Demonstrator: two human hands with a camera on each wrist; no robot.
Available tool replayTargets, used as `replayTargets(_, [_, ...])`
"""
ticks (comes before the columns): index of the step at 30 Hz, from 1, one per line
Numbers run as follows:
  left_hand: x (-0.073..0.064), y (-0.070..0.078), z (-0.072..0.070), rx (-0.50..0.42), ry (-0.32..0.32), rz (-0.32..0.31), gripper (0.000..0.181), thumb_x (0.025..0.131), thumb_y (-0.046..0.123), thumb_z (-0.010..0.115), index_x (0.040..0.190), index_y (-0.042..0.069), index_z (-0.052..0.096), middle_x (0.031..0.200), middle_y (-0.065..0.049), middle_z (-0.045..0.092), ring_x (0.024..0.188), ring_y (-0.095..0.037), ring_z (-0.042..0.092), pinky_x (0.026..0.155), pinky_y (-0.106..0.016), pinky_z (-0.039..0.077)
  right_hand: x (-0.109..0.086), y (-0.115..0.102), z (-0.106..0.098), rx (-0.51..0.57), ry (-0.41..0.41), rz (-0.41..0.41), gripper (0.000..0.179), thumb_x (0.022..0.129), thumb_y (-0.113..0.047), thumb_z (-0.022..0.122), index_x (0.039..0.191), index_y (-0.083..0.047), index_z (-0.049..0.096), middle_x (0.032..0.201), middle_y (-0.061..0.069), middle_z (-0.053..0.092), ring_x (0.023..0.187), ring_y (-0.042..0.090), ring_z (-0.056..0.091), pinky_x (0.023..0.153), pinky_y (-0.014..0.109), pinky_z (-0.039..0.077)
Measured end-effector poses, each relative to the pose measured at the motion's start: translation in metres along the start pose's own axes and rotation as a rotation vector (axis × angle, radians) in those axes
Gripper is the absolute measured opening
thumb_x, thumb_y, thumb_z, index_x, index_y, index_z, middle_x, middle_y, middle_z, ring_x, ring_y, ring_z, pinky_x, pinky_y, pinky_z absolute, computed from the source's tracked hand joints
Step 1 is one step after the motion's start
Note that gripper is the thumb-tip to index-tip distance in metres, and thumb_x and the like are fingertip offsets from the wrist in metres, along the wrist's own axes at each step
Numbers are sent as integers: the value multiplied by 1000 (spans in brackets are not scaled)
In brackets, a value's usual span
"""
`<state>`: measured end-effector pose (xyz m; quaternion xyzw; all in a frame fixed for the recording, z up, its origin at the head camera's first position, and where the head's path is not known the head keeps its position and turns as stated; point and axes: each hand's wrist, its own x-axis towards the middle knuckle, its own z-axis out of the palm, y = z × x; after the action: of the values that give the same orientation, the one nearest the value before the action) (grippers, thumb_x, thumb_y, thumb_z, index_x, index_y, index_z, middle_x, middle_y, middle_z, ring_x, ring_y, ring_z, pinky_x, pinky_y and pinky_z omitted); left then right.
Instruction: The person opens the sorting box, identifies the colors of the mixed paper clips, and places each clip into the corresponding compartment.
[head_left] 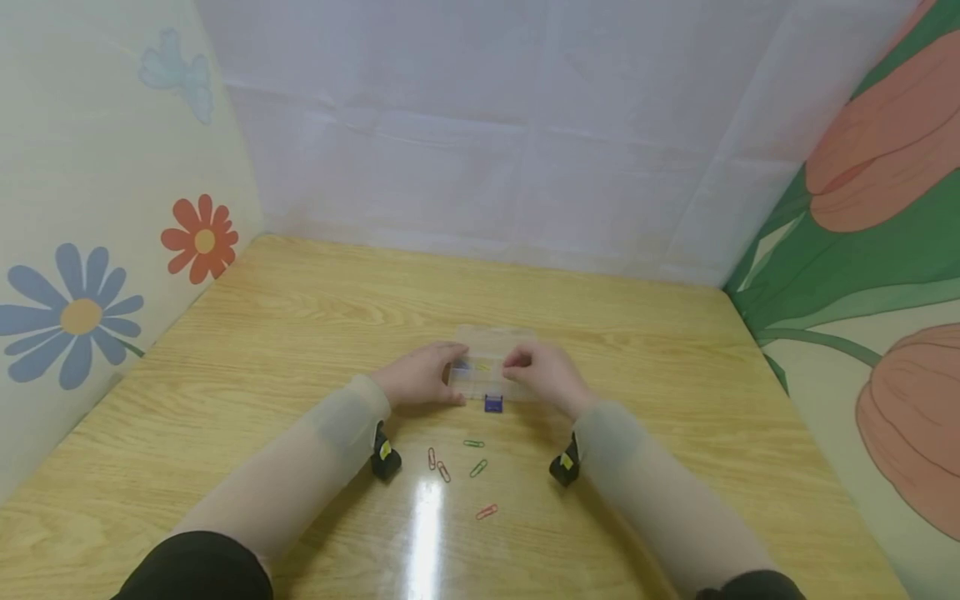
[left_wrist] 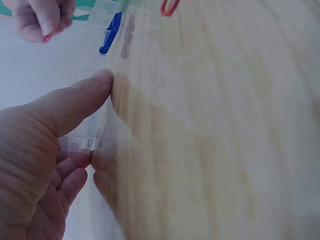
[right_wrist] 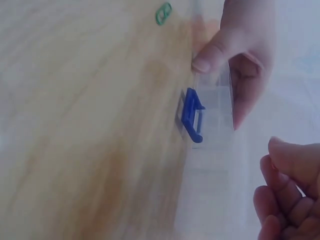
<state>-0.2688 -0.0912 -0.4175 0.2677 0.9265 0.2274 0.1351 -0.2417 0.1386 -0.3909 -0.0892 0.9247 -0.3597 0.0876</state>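
A clear plastic box [head_left: 472, 385] with its lid raised at the back stands on the table. A blue latch [head_left: 492, 404] sits at its front. My left hand [head_left: 422, 375] grips the box's left end, the thumb at the front wall and the fingers at the far side. Above the box's right part, my right hand [head_left: 551, 377] pinches a small red thing [left_wrist: 46, 38] between thumb and index finger. It looks like a paper clip, mostly hidden by the fingertips. Inside the box are small blue and yellow things [head_left: 482, 367], too small to make out.
In front of the box lie several paper clips: red ones [head_left: 444, 472], another red one [head_left: 487, 512] nearer me, and green ones [head_left: 478, 468]. The wooden table [head_left: 300, 300] meets a white cloth [head_left: 465, 167] behind and flower-patterned panels at both sides.
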Motion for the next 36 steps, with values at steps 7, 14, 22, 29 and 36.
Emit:
replayTargets(7, [0,-2,0,-7,3,1,91,77,40,79,149,6,34,151,-13,36,139,-30,33,115,-46,24,19,-3,-1,69,43,80,8,90,-24,68,95,-18,69,98,-2,66,94,19,58,84,38,49])
replayTargets(14, [-1,-1,1,-9,2,-8,91,77,40,79,149,7,33,152,-12,36,139,-30,33,115,-46,24,27,2,6,89,79,109,7,89,-22,70,92,-16,69,95,-1,66,90,19,58,83,36,49])
replayTargets(22, [-1,-2,1,0,7,-3,91,77,40,79,149,7,34,151,-12,36,138,-30,33,115,-46,24,26,7,12,100,83,134,6,89,-21,70,92,-16,68,95,-1,66,91,19,59,84,37,49])
replayTargets(29, [1,-2,2,-6,9,2,91,77,38,79,148,6,34,151,-13,37,138,-30,34,115,-46,24,27,10,15,93,82,139,7,88,-20,70,93,-16,67,96,-1,65,92,19,59,86,37,49])
replayTargets(36, [1,-2,2,-3,9,-1,91,77,38,79,149,7,34,151,-12,36,139,-29,33,116,-45,24,26,11,15,110,83,148,11,89,-21,70,98,-16,67,98,-1,66,94,19,59,88,38,49])
